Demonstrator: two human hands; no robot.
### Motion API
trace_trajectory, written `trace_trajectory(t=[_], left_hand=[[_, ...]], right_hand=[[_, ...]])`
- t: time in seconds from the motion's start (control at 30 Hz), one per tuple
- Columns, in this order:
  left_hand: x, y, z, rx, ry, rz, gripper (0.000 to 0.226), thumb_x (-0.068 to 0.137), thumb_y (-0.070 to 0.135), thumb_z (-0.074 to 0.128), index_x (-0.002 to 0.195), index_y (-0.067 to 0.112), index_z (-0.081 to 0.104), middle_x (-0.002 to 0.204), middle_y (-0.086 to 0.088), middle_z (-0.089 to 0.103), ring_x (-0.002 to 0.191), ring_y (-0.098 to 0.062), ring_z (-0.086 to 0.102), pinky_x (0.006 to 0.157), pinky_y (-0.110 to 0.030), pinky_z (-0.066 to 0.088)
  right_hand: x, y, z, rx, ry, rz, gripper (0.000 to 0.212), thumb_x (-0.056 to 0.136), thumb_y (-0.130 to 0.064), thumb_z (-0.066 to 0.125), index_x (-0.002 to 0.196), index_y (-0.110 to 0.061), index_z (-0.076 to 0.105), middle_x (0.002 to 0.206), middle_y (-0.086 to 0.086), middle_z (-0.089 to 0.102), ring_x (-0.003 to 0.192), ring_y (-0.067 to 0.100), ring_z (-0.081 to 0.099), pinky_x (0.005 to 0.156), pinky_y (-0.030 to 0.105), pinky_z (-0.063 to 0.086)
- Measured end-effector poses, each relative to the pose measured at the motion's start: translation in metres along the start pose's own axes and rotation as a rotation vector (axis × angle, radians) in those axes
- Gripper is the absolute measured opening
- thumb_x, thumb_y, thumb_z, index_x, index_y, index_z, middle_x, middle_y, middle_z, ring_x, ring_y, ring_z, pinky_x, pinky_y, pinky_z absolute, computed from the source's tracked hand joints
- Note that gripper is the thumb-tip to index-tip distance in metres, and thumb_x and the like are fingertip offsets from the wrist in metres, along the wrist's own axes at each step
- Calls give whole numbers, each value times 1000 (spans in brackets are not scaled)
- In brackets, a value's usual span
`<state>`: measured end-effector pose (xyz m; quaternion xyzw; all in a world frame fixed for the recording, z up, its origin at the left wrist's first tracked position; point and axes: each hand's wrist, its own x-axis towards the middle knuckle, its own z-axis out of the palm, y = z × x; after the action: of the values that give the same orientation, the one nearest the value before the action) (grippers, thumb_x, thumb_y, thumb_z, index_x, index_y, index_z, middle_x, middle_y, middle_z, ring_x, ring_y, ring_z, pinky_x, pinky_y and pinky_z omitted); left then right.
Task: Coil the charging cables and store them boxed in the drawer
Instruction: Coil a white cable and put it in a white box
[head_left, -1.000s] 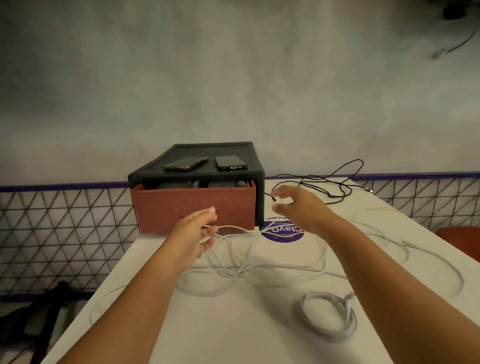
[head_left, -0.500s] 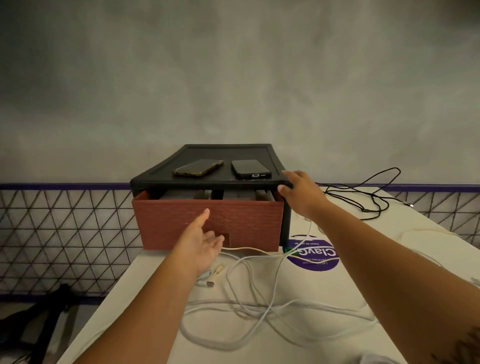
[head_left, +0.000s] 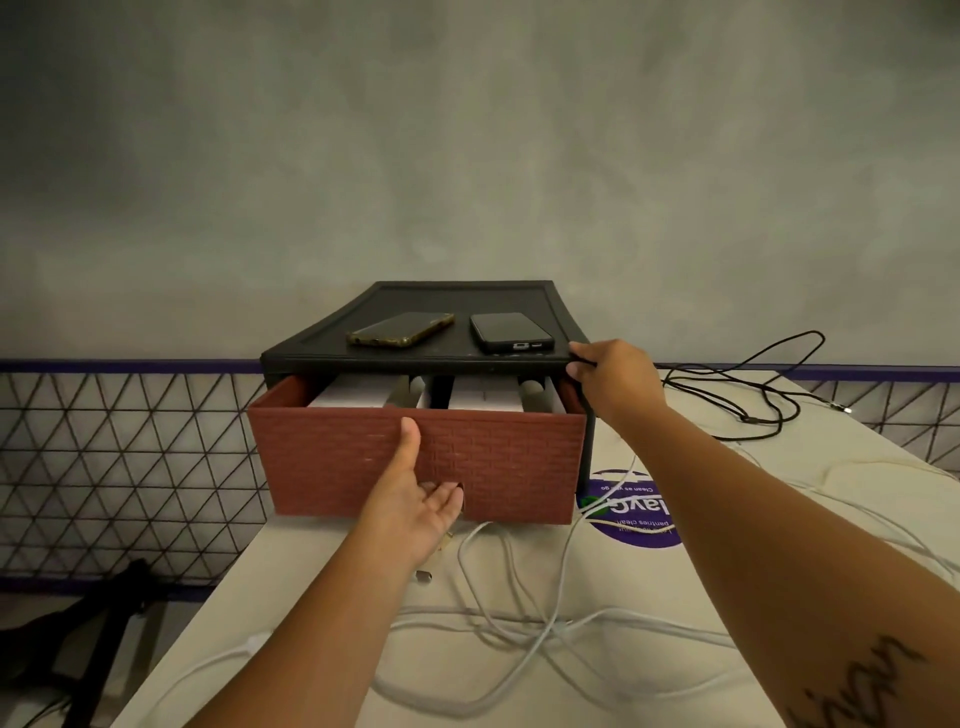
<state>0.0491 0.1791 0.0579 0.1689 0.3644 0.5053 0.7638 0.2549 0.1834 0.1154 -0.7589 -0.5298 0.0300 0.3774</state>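
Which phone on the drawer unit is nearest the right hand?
The plain black phone, just beside the right hand; the gold-edged phone lies farther left, at an angle.

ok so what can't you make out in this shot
Head view only:
Drawer contents: white boxes show, the rest sits under the cabinet top.
Left hand fingertips: tucked into the drawer-front notch, grip unclear.
White cables: loops cut off by the bottom and right edges.
Purple sticker: wording partly covered by the right forearm.
Black cable plug: too small to identify.
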Motion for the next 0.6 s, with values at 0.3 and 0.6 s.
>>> trace_trajectory(t=[0.3, 0.6], left_hand=[[-51, -11, -24, -36, 62, 28, 82, 71, 49, 66, 134, 3, 38, 127, -18, 48, 115, -29, 48, 98, -38, 40], [-111, -20, -47, -33, 52, 36, 79, 61, 48, 66, 123, 3, 50, 106, -13, 60, 96, -24, 57, 79, -35, 46]], right_hand=[[-6, -6, -6, 7, -22, 16, 35, 95, -23, 53, 130, -22, 55, 119, 12, 62, 100, 29, 59, 83, 34, 49], [-13, -12, -8, -9, -27, 20, 37, 97, -19, 49, 133, -19, 51, 122, 15, 59, 104, 30, 58, 87, 35, 47]])
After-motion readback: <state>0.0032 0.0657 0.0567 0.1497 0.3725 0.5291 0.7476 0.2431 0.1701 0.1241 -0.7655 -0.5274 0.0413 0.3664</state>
